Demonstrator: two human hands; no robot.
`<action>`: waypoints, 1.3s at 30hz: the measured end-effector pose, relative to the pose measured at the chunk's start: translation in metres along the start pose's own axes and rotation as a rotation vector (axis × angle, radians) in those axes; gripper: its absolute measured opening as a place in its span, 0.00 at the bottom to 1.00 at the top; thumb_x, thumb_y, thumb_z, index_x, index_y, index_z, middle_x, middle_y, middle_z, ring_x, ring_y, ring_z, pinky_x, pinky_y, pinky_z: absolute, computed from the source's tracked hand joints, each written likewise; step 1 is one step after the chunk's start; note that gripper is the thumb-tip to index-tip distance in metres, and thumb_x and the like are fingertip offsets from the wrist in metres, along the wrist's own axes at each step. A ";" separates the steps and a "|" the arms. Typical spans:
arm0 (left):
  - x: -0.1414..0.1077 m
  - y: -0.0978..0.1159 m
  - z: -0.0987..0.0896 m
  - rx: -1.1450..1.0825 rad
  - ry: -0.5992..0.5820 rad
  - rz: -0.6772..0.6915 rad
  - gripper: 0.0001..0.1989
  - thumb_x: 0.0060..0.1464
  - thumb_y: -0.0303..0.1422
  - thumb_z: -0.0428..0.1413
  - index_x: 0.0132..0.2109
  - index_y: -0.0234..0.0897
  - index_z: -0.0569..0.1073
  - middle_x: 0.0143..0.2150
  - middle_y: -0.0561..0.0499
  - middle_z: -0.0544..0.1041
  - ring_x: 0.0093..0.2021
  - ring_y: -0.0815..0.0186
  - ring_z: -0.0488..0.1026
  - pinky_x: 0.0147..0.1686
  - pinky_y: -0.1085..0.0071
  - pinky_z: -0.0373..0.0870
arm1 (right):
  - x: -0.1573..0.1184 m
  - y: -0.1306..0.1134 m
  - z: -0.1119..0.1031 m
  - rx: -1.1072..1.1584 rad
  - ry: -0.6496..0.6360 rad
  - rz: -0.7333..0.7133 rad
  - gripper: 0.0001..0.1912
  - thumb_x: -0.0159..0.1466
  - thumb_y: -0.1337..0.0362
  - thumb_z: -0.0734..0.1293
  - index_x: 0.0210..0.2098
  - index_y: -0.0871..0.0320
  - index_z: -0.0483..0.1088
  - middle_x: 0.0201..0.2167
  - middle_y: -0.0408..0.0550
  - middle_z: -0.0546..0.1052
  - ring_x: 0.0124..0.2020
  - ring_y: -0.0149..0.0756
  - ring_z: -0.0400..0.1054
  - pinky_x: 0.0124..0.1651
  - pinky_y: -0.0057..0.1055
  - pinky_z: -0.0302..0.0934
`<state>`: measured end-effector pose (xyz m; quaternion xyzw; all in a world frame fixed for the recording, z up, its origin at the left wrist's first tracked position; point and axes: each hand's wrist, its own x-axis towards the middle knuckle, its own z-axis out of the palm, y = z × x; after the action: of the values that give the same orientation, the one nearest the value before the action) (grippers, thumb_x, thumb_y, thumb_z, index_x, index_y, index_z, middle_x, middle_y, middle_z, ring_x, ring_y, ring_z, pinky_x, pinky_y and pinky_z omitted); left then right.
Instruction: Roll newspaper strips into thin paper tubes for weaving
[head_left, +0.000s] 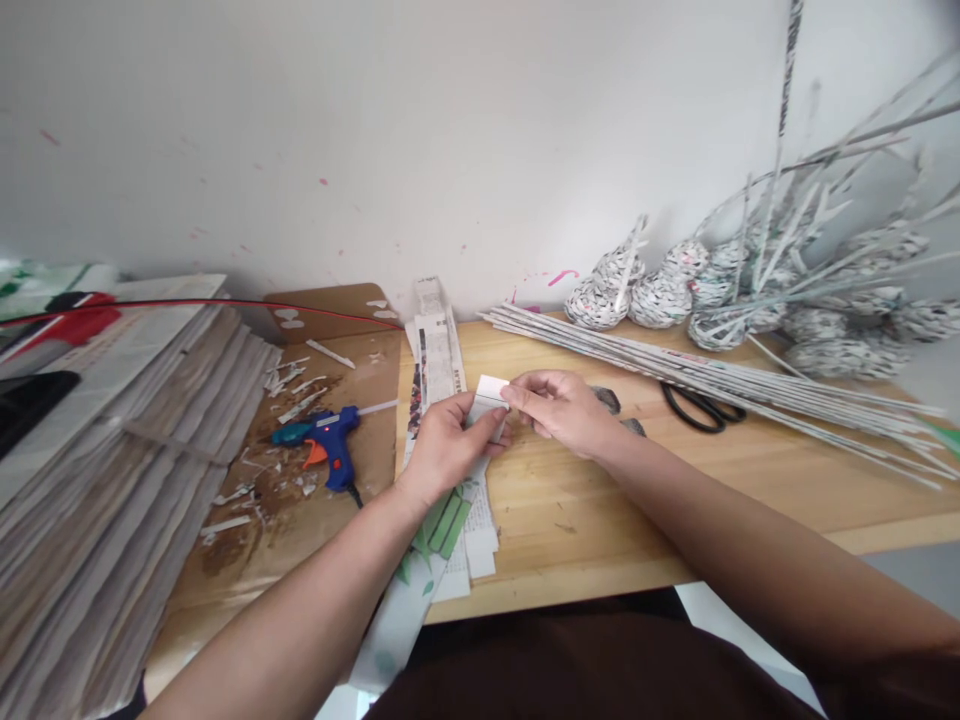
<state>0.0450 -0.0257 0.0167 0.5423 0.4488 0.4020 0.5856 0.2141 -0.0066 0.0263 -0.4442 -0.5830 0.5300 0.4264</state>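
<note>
Both hands meet over the middle of a wooden table (585, 520). My left hand (444, 445) and my right hand (559, 408) pinch a small white piece of paper (489, 392) between their fingertips, held just above a stack of long newspaper strips (439, 372) that runs from the wall toward me. My left hand grips the paper's lower left side, my right hand its right edge.
A blue glue gun (328, 440) lies on brown cardboard (300, 540) littered with scraps, left of my hands. A tall newspaper pile (97, 470) fills the left. Rolled paper sticks (712, 375), black scissors (701, 408) and woven paper pieces (667, 285) lie at the right.
</note>
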 end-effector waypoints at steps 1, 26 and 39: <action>0.000 0.000 0.000 -0.013 0.000 -0.007 0.14 0.52 0.41 0.60 0.38 0.33 0.74 0.30 0.48 0.79 0.30 0.65 0.77 0.31 0.69 0.77 | 0.000 -0.001 -0.001 -0.003 -0.012 0.007 0.18 0.53 0.50 0.73 0.29 0.61 0.74 0.20 0.40 0.69 0.18 0.24 0.56 0.21 0.26 0.49; -0.001 -0.002 0.000 -0.007 -0.069 0.018 0.15 0.55 0.42 0.57 0.39 0.32 0.75 0.34 0.46 0.79 0.35 0.62 0.77 0.36 0.67 0.77 | 0.001 0.010 0.009 0.187 0.063 0.064 0.20 0.54 0.49 0.72 0.24 0.60 0.67 0.16 0.38 0.65 0.16 0.23 0.53 0.16 0.23 0.45; 0.001 0.001 0.000 -0.027 -0.064 -0.023 0.15 0.53 0.42 0.59 0.37 0.32 0.75 0.32 0.47 0.79 0.33 0.62 0.77 0.35 0.66 0.77 | 0.002 0.007 0.005 0.160 0.043 0.080 0.23 0.56 0.45 0.70 0.25 0.57 0.63 0.16 0.38 0.65 0.15 0.24 0.55 0.15 0.22 0.46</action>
<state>0.0452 -0.0246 0.0179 0.5418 0.4303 0.3838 0.6115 0.2091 -0.0061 0.0187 -0.4430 -0.5113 0.5818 0.4516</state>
